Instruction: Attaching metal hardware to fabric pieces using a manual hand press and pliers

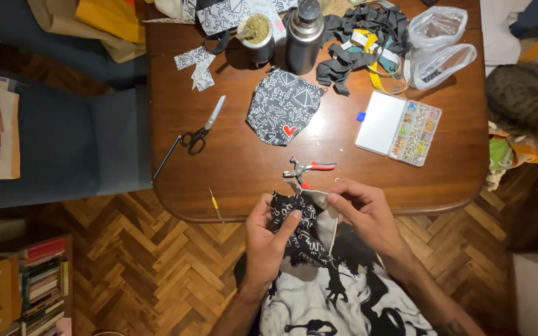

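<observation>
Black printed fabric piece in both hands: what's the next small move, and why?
Probably the right hand should reach for the red-handled pliers. Both hands pinch the fabric piece at the table edge, its pale lining folded out, and the pliers lie just beyond it.

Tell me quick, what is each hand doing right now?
Left hand: closed, gripping the black white-patterned fabric piece with a pale lining.
Right hand: closed, fingers pinching the same fabric piece's upper edge.

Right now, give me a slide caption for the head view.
Both hands, left and right, pinch a black-and-white printed fabric piece beside red-handled pliers on a wooden table.
</observation>
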